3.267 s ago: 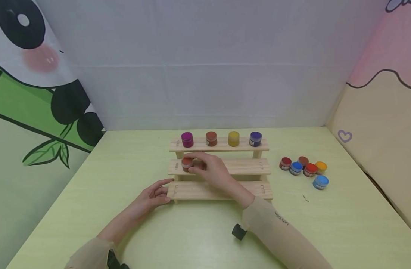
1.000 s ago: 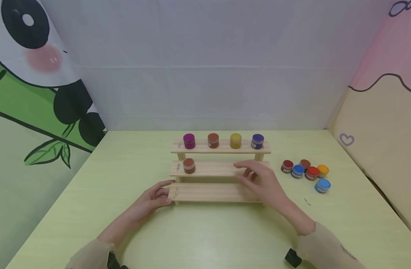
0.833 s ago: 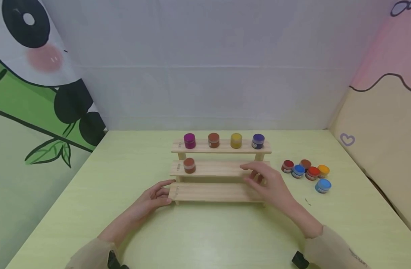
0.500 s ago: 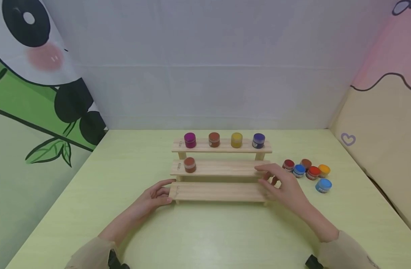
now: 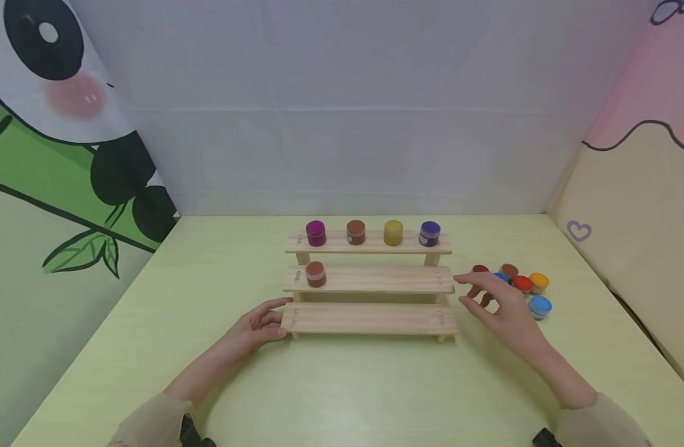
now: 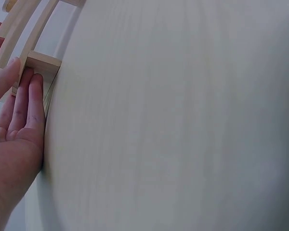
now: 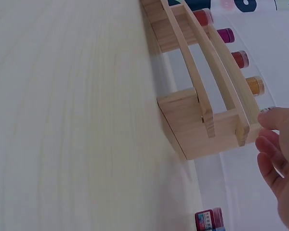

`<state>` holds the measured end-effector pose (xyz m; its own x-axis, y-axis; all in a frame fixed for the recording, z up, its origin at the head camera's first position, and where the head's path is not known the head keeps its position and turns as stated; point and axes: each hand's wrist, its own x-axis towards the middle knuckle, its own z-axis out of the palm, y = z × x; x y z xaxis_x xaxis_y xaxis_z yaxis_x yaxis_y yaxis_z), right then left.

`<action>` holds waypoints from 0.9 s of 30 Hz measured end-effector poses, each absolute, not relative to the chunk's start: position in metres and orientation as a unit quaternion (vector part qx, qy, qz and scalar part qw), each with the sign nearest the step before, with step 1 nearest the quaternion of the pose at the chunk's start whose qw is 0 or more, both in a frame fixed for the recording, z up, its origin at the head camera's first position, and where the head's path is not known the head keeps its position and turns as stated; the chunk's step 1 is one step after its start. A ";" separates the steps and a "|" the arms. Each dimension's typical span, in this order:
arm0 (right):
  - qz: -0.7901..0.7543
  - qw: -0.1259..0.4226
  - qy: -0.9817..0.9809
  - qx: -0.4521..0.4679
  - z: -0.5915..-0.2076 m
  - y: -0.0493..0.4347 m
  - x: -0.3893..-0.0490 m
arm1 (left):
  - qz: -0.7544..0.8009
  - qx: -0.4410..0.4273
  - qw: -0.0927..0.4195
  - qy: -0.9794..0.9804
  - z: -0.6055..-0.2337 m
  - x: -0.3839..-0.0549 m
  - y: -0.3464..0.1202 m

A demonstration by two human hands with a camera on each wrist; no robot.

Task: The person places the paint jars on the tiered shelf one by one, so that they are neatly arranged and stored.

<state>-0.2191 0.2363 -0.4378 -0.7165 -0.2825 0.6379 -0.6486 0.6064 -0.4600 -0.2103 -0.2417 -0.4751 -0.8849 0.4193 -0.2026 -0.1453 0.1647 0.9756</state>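
A three-tier wooden display rack (image 5: 369,318) stands mid-table. My left hand (image 5: 246,332) holds the left end of its lowest shelf, thumb at the front; the left wrist view shows the fingers (image 6: 36,101) reaching under the shelf, by the leg. Alone at the left of the middle shelf sits a reddish-brown paint jar (image 5: 315,274). Purple (image 5: 316,234), brown (image 5: 355,233), yellow (image 5: 393,233) and dark blue (image 5: 429,234) jars line the top shelf. To the right of the rack hovers my right hand (image 5: 504,313), holding nothing, thumb and index finger apart. It partly covers the loose jars.
Several loose paint jars cluster on the table right of the rack, among them a red one (image 5: 523,284), an orange-yellow one (image 5: 538,282) and a light blue one (image 5: 540,307). A white backdrop (image 5: 342,124) rises behind the table, with printed panels at both sides.
My right hand let go of the reddish-brown jar on the middle shelf, then moved right, past the rack's end towards the loose jars. The left hand stayed at the rack.
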 end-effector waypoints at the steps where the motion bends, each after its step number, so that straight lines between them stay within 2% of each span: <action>1: 0.349 0.263 -0.858 0.270 -0.438 0.239 -0.219 | 0.640 0.093 0.221 0.730 -0.475 -0.210 -0.242; 11: 0.341 0.273 -0.861 0.259 -0.434 0.266 -0.217 | 0.635 0.063 0.226 0.736 -0.474 -0.209 -0.241; 27: 0.299 0.290 -0.887 0.199 -0.442 0.296 -0.219 | 0.639 0.073 0.225 0.732 -0.475 -0.209 -0.242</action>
